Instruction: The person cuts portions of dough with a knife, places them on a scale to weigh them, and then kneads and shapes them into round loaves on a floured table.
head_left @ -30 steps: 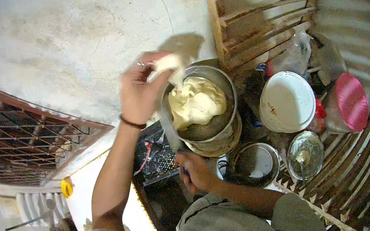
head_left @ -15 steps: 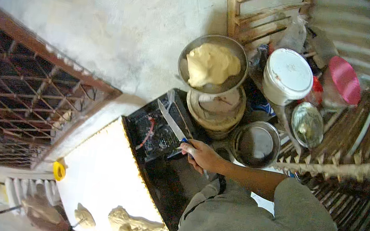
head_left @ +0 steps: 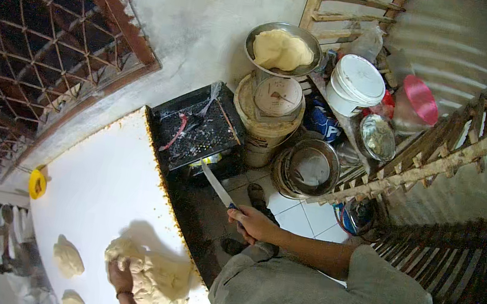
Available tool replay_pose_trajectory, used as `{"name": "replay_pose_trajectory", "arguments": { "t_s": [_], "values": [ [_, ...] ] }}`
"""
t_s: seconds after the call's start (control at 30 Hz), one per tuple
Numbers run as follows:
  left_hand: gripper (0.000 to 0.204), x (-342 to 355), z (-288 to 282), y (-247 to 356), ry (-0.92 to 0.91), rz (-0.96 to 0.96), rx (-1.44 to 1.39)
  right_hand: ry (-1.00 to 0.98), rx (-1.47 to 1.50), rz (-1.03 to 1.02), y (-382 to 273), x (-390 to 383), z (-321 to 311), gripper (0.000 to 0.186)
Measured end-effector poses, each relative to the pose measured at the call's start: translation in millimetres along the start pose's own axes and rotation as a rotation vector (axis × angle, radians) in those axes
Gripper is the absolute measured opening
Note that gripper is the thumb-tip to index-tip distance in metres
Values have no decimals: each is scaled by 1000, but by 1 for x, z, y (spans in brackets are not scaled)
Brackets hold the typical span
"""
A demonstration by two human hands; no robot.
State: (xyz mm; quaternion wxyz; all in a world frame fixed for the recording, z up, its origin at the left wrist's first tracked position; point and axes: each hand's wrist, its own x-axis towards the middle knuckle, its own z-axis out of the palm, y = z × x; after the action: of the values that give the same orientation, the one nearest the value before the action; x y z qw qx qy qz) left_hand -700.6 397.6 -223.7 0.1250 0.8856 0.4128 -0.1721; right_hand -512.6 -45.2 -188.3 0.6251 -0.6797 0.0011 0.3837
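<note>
My right hand [head_left: 253, 224] grips a long-bladed knife [head_left: 218, 186] by its dark handle, in front of my body. The blade points up and left, toward the black tray, in mid-air. On the white tabletop [head_left: 103, 176] lies a large mass of pale dough [head_left: 162, 287]. At its left end my left hand [head_left: 121, 277] is on the dough, its fingers curled against a rounded lump; the fingertips are partly hidden. A smaller dough piece [head_left: 68, 257] rests to the left, and another dough piece [head_left: 74, 303] lies nearer the lower edge.
A metal bowl of dough [head_left: 282, 50] sits on a dial scale [head_left: 278, 96] atop a bucket [head_left: 260, 142]. Beside the table stands a black tray [head_left: 200, 130]. Metal basins [head_left: 314, 169], a white lidded tub [head_left: 357, 86], a pink basin [head_left: 420, 101] and a yellow ring [head_left: 37, 183] are around.
My left hand has moved right, from beyond the small dough piece onto the large dough. The knife stays in my right hand. The view has shifted, showing more of the table and floor.
</note>
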Motion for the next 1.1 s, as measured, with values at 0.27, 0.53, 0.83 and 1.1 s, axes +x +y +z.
{"name": "replay_pose_trajectory", "arguments": {
  "t_s": [0.27,0.53,0.83,1.1],
  "values": [
    [93,67,65,-34,-51,-64,72,108,-16,21,25,29,-38,38],
    [98,29,80,53,212,-200,-69,227,-471,-137,73,162,-94,47],
    [36,-5,-16,419,20,613,-1018,318,144,-493,-78,124,-161,30],
    [27,15,-84,731,493,1387,-601,425,534,-272,-129,97,-261,41]
  ]
}}
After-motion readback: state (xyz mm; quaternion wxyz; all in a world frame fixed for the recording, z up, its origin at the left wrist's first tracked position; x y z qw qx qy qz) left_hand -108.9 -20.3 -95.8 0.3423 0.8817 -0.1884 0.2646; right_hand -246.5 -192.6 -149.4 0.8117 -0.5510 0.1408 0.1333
